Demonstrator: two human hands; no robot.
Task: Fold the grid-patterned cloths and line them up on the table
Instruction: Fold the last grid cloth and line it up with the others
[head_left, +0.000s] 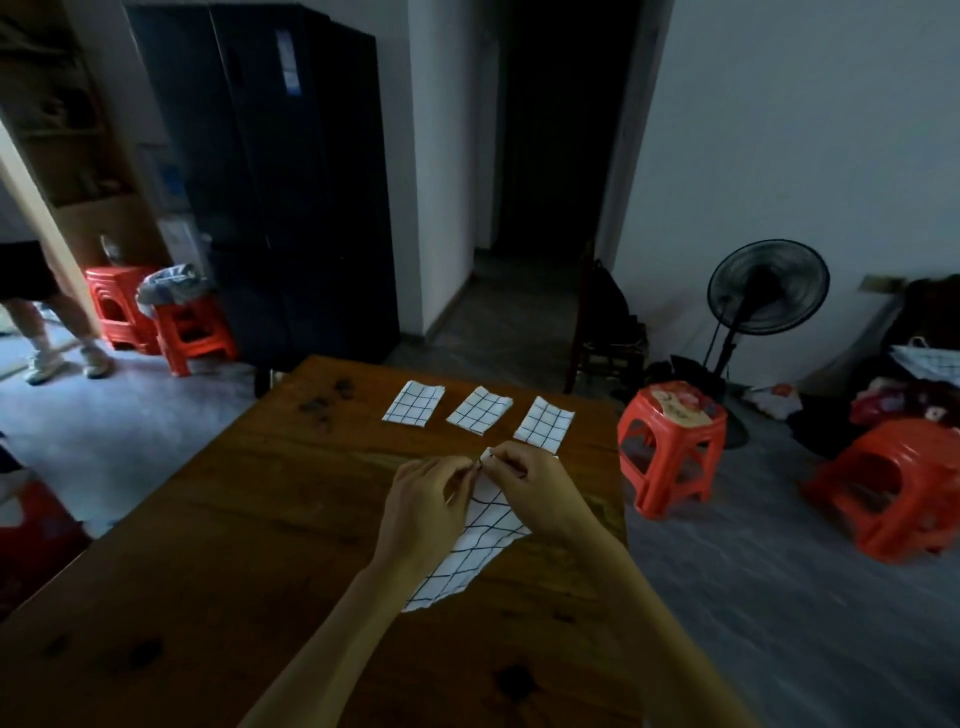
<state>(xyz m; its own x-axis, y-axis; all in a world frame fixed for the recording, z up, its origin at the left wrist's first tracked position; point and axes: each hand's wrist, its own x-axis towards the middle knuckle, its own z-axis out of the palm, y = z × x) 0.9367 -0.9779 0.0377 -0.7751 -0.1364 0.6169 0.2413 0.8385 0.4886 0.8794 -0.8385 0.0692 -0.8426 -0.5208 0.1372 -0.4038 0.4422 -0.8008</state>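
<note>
We have both hands up over the table (218, 519), working one cloth (478, 545). Left hand (423, 499) pinches the cloth's top edge between thumb and fingertips; right hand (535, 493) pinches the same edge, the two pinches almost touching. The cloth hangs down from the pinch toward our wrists, loose and crumpled, its lower end resting on the table between our forearms. Not folded yet.

Just beyond our hands sit three folded cloths in a row: left one (414, 404), middle one (479, 410), right one (544, 426). They lie flat, apart from each other, with the right one nearest our right hand. A red stool (670, 447) stands on the floor off to the right of our right hand, and a fan (768, 291) behind it.

Handling: we judge the cloth thin, light and fully limp. It drapes and wrinkles and won't hold shape on its own. No slip or breakage risk. Best hold is at the corners of one edge, one corner per hand, so it hangs square. Right now both pinches sit together, so we likely need to slide the hands apart along the edge to the corners, pull it taut, then lay it flat and fold. Finished piece should go beside the row, probably by the right one.
</note>
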